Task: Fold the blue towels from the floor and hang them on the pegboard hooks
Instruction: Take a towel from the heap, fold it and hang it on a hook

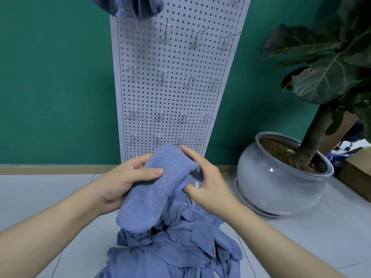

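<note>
Left hand (128,177) gripping folded blue terry towel (158,185) just in front of white perforated pegboard (172,93); right hand (202,177) pinching towel's far edge. Advice: squaring edges, flattening fold, then draping over pegboard's low wire hook (158,137).

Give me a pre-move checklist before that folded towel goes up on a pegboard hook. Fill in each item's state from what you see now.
1. Left hand grips the folded towel, thumb on top: ok.
2. Right hand has a hold on the towel's right edge: ok.
3. Fold is finished and tidy: cannot tell, the underside is hidden.
4. Bare hooks free on the pegboard: ok, several rows show empty.
5. Towel is lifted clear of the pile of towels on the floor: ok.
6. Potted plant stands clear of the board: ok, off to the right.
</note>
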The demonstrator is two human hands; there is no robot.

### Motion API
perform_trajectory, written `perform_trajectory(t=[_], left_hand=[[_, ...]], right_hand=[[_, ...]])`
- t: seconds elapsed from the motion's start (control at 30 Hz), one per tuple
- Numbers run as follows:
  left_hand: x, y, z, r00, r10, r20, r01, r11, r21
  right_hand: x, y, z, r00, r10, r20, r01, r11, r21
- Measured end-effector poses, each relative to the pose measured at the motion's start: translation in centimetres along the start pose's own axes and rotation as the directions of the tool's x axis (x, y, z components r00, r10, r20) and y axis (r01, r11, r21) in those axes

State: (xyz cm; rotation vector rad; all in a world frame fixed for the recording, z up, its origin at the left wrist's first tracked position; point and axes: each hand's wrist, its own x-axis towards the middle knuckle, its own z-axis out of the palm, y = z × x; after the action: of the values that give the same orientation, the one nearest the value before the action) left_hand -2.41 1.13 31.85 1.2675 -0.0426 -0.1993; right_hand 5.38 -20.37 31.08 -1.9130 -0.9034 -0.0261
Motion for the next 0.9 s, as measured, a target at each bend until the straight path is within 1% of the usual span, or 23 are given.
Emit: perform_trajectory(t=[0.07, 0.17, 0.2, 0.27, 0.3, 0.33, 0.37, 0.4, 0.43, 0.47, 0.5, 0.53, 0.6, 0.63, 0.7, 0.83, 0.9], left_hand=[[-0.1, 0.2, 0.0, 1.0, -0.005, -0.004, 0.005, 1.0, 0.014], [-0.1, 0.6, -0.3, 0.999, 0.003, -0.048, -0.001, 1.0, 0.025], [-0.2, 0.9, -0.3, 0.997, 0.019, -0.072, -0.015, 0.998, 0.062], [-0.4, 1.1, -0.2, 0.983, 0.099, -0.154, -0.064, 0.974, 0.217], [-0.4, 1.1, -0.1, 0.962, 0.165, -0.22, -0.091, 0.945, 0.313], [-0.4, 1.1, -0.1, 0.922, 0.245, -0.299, -0.109, 0.907, 0.407], [-0.3, 1.1, 0.0, 0.863, 0.34, -0.374, -0.123, 0.86, 0.496], [-0.4, 1.5, 0.1, 0.794, 0.448, -0.412, -0.145, 0.797, 0.586], [-0.4, 2.1, 0.4, 0.732, 0.56, -0.388, -0.182, 0.709, 0.681], [-0.4, 2.8, 0.8, 0.688, 0.653, -0.317, -0.22, 0.603, 0.766], [-0.3, 3.7, 1.3, 0.669, 0.707, -0.228, -0.247, 0.501, 0.829], [-0.1, 4.6, 1.8, 0.673, 0.724, -0.152, -0.257, 0.422, 0.869], [0.8, 6.2, 2.7, 0.694, 0.714, -0.091, -0.229, 0.339, 0.912], [1.5, 6.9, 3.0, 0.699, 0.709, -0.091, -0.208, 0.323, 0.923], [2.8, 8.5, 3.6, 0.678, 0.726, -0.111, -0.194, 0.322, 0.926], [5.3, 12.4, 4.7, 0.563, 0.806, -0.184, -0.25, 0.379, 0.891], [6.3, 14.6, 5.2, 0.498, 0.848, -0.183, -0.289, 0.362, 0.886]], right_hand=[[0.4, -0.3, 0.5, 0.996, -0.015, -0.088, 0.015, 1.0, -0.001], [0.8, -1.2, 1.0, 0.989, -0.031, -0.142, 0.031, 1.0, -0.002], [1.0, -1.7, 1.1, 0.986, -0.036, -0.165, 0.037, 0.999, 0.005], [1.4, -2.3, 1.2, 0.976, -0.034, -0.217, 0.043, 0.998, 0.038], [1.8, -2.6, 1.2, 0.97, -0.021, -0.242, 0.036, 0.998, 0.058], [2.3, -2.9, 1.1, 0.963, 0.0, -0.27, 0.021, 0.997, 0.077], [2.8, -3.2, 1.0, 0.955, 0.02, -0.297, 0.01, 0.995, 0.099], [3.5, -3.6, 0.7, 0.943, 0.034, -0.33, 0.004, 0.994, 0.114], [4.3, -4.0, 0.4, 0.932, 0.038, -0.361, 0.008, 0.992, 0.125], [5.1, -4.6, 0.1, 0.921, 0.035, -0.388, 0.017, 0.991, 0.13], [6.0, -5.1, -0.3, 0.912, 0.034, -0.41, 0.026, 0.99, 0.139], [6.9, -5.7, -0.6, 0.903, 0.034, -0.427, 0.032, 0.989, 0.148], [8.6, -6.9, -1.3, 0.889, 0.034, -0.456, 0.044, 0.986, 0.159], [9.4, -7.6, -1.7, 0.885, 0.031, -0.464, 0.05, 0.986, 0.161], [11.0, -8.8, -2.5, 0.886, 0.028, -0.462, 0.06, 0.983, 0.176], [14.1, -11.2, -4.4, 0.891, 0.014, -0.453, 0.086, 0.976, 0.2], [15.4, -12.4, -5.3, 0.886, -0.01, -0.463, 0.116, 0.972, 0.203]])
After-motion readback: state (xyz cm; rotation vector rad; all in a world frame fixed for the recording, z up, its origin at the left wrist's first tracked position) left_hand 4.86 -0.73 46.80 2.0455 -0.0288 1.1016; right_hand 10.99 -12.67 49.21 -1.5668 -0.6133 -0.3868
